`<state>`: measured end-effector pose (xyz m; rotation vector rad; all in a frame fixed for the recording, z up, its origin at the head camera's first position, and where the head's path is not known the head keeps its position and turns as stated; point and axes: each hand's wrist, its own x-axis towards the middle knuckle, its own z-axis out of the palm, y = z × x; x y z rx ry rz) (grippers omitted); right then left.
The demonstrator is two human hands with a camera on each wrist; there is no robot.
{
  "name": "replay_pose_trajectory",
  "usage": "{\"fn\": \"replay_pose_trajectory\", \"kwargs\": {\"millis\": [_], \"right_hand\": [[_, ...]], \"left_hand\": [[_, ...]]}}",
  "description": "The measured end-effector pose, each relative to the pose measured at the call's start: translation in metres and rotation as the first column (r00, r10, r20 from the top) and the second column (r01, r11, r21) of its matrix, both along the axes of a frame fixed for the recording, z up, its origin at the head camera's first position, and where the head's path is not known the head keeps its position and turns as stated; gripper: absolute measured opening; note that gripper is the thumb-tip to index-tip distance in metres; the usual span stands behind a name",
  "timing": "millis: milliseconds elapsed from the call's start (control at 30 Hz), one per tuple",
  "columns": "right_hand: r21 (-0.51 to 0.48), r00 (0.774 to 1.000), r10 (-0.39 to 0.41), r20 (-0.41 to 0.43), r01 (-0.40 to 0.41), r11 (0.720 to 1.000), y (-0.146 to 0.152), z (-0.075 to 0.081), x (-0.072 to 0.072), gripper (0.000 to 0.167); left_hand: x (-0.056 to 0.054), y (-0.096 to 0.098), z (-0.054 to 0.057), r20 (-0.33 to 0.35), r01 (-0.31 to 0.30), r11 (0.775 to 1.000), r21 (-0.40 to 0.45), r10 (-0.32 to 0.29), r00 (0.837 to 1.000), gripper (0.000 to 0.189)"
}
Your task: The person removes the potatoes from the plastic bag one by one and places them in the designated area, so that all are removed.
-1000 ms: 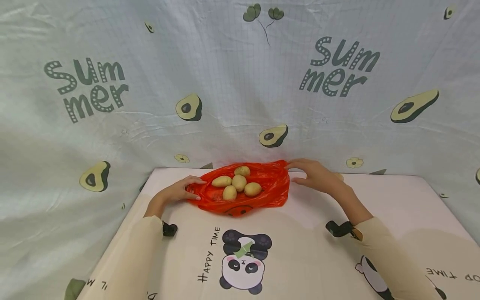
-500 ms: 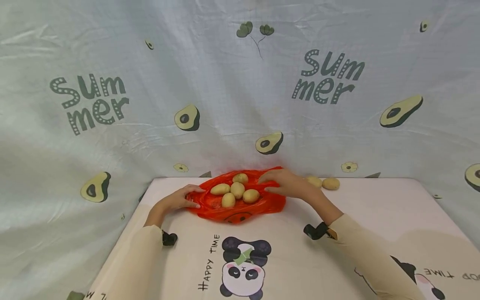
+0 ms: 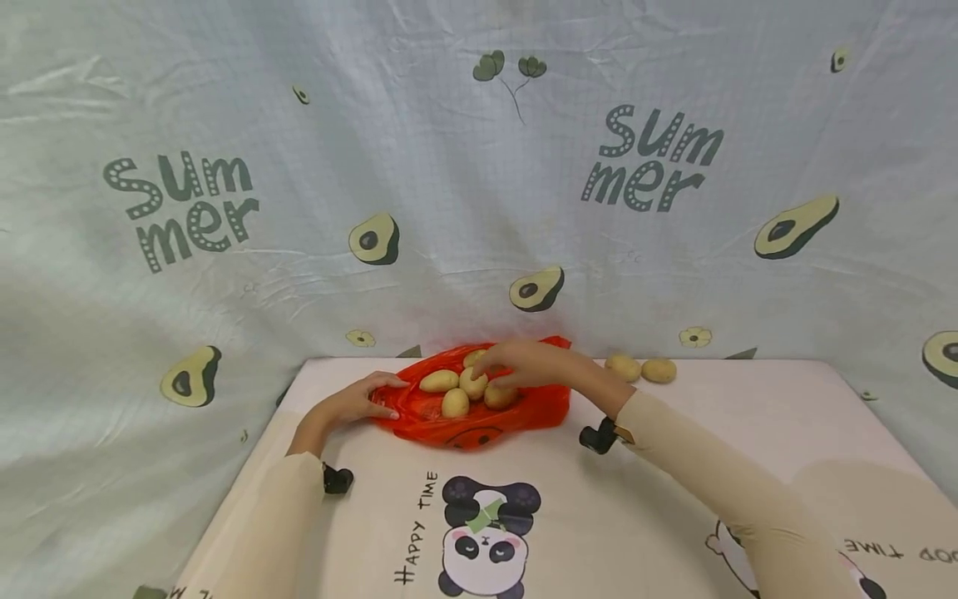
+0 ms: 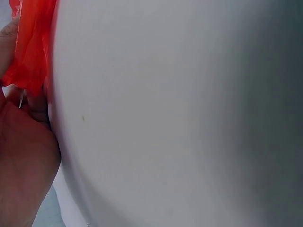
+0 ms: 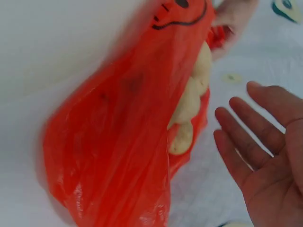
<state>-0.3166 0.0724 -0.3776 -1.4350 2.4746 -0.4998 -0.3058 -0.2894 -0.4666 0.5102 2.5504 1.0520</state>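
A red bag (image 3: pixel 441 433) lies open on the table (image 3: pixel 614 474), holding potatoes (image 3: pixel 455 403) (five show in its mouth). The left hand (image 3: pixel 362 398) pinches the bag's left end between thumb and fingers. Over the bag hangs the right hand (image 3: pixel 533 362), fingers spread. Two loose potatoes (image 3: pixel 659 370) lie right of it.

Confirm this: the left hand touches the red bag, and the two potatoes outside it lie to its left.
No: the two potatoes outside lie to the right of the red bag, as the head view shows. The left hand does touch the bag.
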Motion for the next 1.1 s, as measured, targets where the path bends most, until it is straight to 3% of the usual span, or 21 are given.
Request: {"fn": "replay_pose_trajectory", "kwargs": {"millis": [267,433,767,967,1100], "right_hand": [[0.129,0.984,0.164,0.065,-0.172,0.977,-0.041,0.013,-0.017,0.032],[0.239,0.984,0.149,0.101,-0.169,0.956,-0.065,0.017,-0.024,0.039],[0.394,0.983,0.182,0.021,-0.175,0.902,-0.085,0.007,-0.032,0.043],[0.467,0.964,0.264,-0.004,-0.232,0.853,-0.09,-0.009,-0.032,0.035],[0.44,0.957,0.287,-0.042,-0.24,0.866,-0.091,-0.018,-0.027,0.03]], "left_hand": [[-0.002,-0.004,0.001,-0.009,0.02,1.0,0.002,-0.02,1.0,0.056],[0.0,-0.005,0.003,-0.016,0.019,1.0,-0.015,-0.019,1.0,0.057],[-0.005,0.003,0.0,0.005,0.039,0.999,0.025,-0.039,0.999,0.056],[-0.001,0.002,0.001,0.003,0.022,1.0,-0.005,-0.022,1.0,0.057],[0.001,-0.001,0.0,0.001,0.02,1.0,0.002,-0.02,1.0,0.057]]}}
